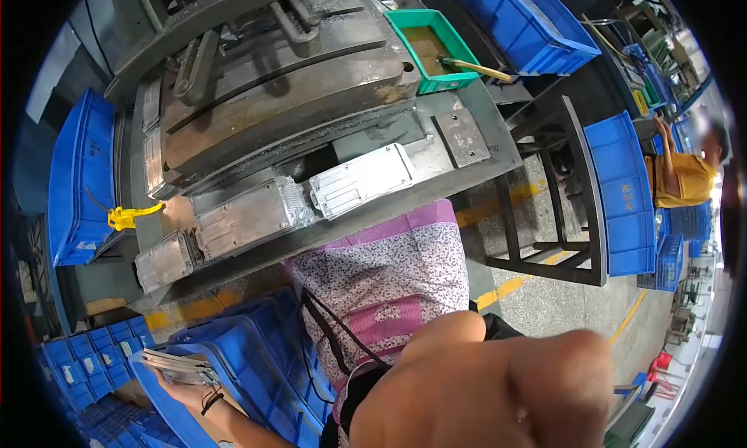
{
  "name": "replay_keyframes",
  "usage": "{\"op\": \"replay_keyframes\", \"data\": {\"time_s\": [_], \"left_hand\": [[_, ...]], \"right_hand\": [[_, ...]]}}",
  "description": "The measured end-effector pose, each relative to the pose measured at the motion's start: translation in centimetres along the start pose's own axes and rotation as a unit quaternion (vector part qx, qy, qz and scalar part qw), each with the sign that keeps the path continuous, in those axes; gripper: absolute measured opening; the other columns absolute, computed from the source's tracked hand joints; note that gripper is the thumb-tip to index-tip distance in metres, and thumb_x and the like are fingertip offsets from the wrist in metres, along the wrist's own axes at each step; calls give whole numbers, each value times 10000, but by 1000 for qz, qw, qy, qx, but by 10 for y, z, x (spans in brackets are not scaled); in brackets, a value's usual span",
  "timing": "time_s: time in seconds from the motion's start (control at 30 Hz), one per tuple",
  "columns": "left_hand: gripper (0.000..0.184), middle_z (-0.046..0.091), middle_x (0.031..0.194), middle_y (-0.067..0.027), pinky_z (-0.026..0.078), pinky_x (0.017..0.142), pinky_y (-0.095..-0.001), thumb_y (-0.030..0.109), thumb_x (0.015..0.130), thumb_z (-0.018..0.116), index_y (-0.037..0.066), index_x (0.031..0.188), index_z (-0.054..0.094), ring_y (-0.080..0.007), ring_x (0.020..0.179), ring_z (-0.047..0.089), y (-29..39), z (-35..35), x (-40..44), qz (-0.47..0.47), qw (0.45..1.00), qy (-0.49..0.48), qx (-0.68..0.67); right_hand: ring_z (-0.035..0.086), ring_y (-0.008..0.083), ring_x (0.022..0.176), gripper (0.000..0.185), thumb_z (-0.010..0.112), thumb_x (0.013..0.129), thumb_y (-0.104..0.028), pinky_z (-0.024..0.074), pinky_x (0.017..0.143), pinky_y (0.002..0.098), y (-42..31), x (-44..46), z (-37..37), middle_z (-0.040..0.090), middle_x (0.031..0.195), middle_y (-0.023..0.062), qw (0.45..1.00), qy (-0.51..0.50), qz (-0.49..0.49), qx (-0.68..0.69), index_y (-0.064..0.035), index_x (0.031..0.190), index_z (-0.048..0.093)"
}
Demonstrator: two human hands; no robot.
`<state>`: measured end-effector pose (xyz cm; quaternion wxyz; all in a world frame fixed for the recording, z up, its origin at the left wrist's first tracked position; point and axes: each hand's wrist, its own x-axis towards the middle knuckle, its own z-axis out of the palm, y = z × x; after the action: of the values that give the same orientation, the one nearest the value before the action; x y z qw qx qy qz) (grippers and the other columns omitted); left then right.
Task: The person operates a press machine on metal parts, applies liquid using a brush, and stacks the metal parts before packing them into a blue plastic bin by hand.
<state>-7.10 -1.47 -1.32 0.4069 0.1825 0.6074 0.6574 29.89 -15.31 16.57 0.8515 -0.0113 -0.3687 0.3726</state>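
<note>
Grips a thin stack of plates (180,365) in the left hand (180,390), with fingers closed around the lower side, at the left rim of a blue bin (152,397). Shows the right hand (482,390) huge before the camera, with fingers seemingly curled; cannot tell whether pressed together or pinching anything (too close and too blurred). Wears a floral apron (373,265) with a purple pocket, just beside the near edge of the bench (482,172). Can make out three castings (362,182) in a row along that edge, from the left corner to past the middle. Near the right corner, can see a flat slab (461,137); at the far right corner, a green tub (447,82) with a brush (486,71) across its rim. By the left edge, can see a yellow tool (124,217). Beyond the right edge, can spot pale characters on a bin (620,168), too small to read; likewise white labels (89,365) at lower left. Farther right, can see a person (689,180) in yellow.
</note>
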Motion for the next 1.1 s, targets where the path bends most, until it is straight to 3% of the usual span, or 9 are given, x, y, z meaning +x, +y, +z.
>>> {"op": "replay_keyframes", "data": {"time_s": [0.17,0.3,0.6,0.73,0.83,0.87,0.93,0.97,1.1], "left_hand": [[599,462,1396,-101,357,1042,-375,402,896,574,28,1355,484,-250,1251,454,1,-11,5,-46,996,-74,-30],[576,524,1328,-97,373,1047,-386,422,882,581,67,1331,513,-253,1232,483,5,10,-22,15,999,-30,25],[501,556,1289,-79,405,1014,-366,347,924,547,23,1305,521,-241,1163,536,12,18,-33,-31,996,-44,-70],[482,571,1267,-76,410,1006,-360,336,932,532,23,1299,527,-232,1152,544,20,29,-41,-63,995,-28,-72],[468,589,1225,-71,438,960,-356,347,924,550,29,1268,545,-223,1118,560,13,20,-35,-47,995,-41,-80],[458,606,1187,-65,465,917,-353,360,914,573,35,1236,565,-214,1085,574,11,19,-31,-37,994,-53,-82],[453,608,1184,-56,464,913,-343,360,919,565,36,1235,567,-208,1074,578,17,29,-40,-49,994,-50,-88],[453,609,1183,-55,465,909,-340,362,919,564,38,1235,568,-207,1066,580,12,23,-36,-40,994,-47,-89],[445,601,1206,-63,442,941,-337,339,936,525,36,1261,552,-210,1085,572,17,27,-38,-54,993,-37,-102]], "right_hand": [[635,328,581,179,501,963,-202,486,500,372,-38,0,-48,612,717,165,990,-10,99,-95,-32,914,472],[600,244,788,199,545,927,-172,481,725,357,-60,16,-136,613,793,132,762,-155,143,-612,10,848,558],[426,239,1300,389,526,965,-147,312,1078,329,-63,129,-255,459,1405,136,525,-86,180,-827,13,1318,495],[413,230,1311,492,530,959,-143,293,1099,332,-52,186,-330,414,1452,139,611,-37,224,-759,2,1412,401],[461,253,1254,494,673,838,-141,377,1024,339,-45,205,-372,444,1397,156,587,-269,56,-761,-48,1302,529],[505,234,1208,540,685,830,-158,382,1021,328,-39,206,-396,502,1345,165,698,-180,113,-683,-59,1329,503],[563,218,1125,549,692,846,-219,401,1006,312,-32,221,-427,586,1238,155,482,-205,78,-848,-49,1330,498],[611,190,1018,507,615,915,-278,459,931,300,-28,234,-463,641,1146,123,643,-6,216,-735,-38,1342,483],[638,175,910,415,480,989,-300,517,800,313,-24,234,-477,651,1119,98,855,123,391,-317,-56,1322,512]]}}
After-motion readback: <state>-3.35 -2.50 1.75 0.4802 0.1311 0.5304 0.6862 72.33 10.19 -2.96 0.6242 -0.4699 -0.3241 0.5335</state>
